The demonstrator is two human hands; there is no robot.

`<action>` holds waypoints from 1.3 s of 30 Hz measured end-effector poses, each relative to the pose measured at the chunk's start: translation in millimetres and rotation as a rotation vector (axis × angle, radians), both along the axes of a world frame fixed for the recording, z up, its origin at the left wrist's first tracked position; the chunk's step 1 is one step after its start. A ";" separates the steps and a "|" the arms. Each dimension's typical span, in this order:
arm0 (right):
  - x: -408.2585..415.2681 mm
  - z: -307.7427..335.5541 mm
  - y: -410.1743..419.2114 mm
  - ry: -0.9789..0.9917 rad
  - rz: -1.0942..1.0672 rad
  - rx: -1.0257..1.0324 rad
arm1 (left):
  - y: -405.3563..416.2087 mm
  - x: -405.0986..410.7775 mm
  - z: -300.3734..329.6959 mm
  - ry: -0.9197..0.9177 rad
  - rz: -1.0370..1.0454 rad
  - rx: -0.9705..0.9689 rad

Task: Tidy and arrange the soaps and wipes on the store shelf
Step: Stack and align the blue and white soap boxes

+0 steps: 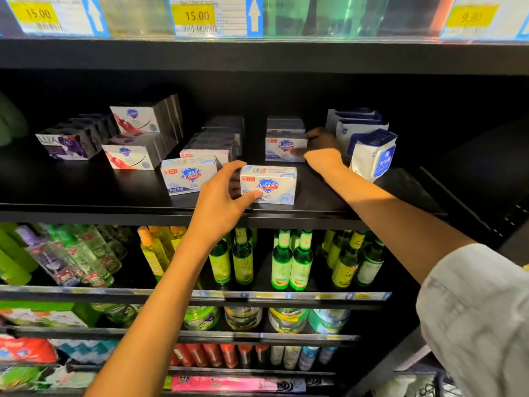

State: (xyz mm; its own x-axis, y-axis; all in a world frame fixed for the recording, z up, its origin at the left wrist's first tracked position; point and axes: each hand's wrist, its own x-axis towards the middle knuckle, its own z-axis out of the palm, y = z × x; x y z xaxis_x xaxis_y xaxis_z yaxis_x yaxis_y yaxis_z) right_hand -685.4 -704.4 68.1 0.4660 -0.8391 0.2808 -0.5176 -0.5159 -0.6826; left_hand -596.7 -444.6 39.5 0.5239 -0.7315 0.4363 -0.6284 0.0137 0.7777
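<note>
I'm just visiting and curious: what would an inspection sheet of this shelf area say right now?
Surface: black shelf, partly stocked, bare patches at front.
Job's things: white Safeguard box at front edge; Safeguard rows and Lux boxes to the left; wipes packs upright on the right.
Clutter: nothing seen.
Grippers: left hand grips the front box; right hand reaches to a rear soap box, grip unclear.
Cables: nothing seen.
Surroundings: green bottles below; price tags above.
</note>
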 end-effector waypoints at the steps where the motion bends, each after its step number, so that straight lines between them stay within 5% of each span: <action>1: 2.0 0.9 -1.3 0.004 -0.016 -0.002 | -0.1 0.0 -0.1 -0.007 0.003 0.001; 23: -36.8 -4.1 35.7 -0.066 0.001 -0.082 | -2.5 -0.1 7.9 -0.032 0.076 0.049; 39: -137.0 -33.8 91.3 0.342 0.363 -0.296 | -97.9 21.8 16.8 -0.080 0.171 0.146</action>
State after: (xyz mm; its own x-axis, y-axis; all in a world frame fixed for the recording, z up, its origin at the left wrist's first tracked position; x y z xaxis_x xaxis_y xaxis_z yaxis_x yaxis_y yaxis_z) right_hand -822.4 -613.1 34.2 0.8146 -0.5177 0.2618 -0.4381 -0.8448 -0.3073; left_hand -574.9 -542.6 56.3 0.6135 -0.6936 0.3775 -0.6715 -0.2068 0.7116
